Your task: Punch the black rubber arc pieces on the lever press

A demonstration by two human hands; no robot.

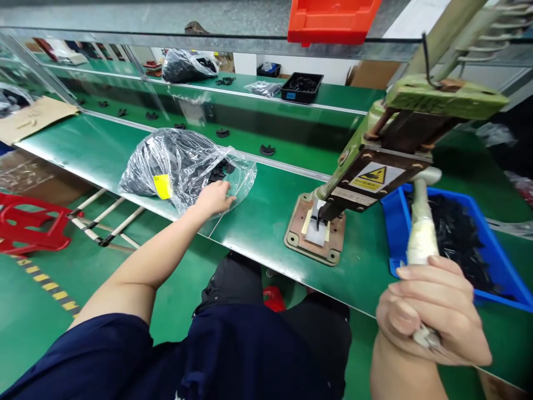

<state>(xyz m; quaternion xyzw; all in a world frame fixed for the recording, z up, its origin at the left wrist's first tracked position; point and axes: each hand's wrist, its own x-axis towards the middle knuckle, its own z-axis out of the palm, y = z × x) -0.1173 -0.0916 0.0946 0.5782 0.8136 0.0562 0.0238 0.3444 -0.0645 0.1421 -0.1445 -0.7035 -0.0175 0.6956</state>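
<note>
My right hand (pixel 435 308) is wrapped round the pale, tape-covered lever handle (pixel 421 236) of a green hand press (pixel 375 161). Under the press's ram, a small black part (pixel 318 220) stands on the metal fixture of the base plate (pixel 293 230). My left hand (pixel 216 199) is at the mouth of a clear plastic bag (pixel 166 158) full of black parts. Its fingers are a little apart and bent, with nothing visible between them. Loose black pieces (pixel 219 171) show at the bag's opening, just beyond the fingers.
A blue bin (pixel 493 233) of black parts stands right of the press. Behind the bench, curved black pieces (pixel 266 150) lie spaced along a green strip. A black tray (pixel 302 89) and another bag (pixel 189 65) sit farther back. An orange bin (pixel 333 19) hangs overhead.
</note>
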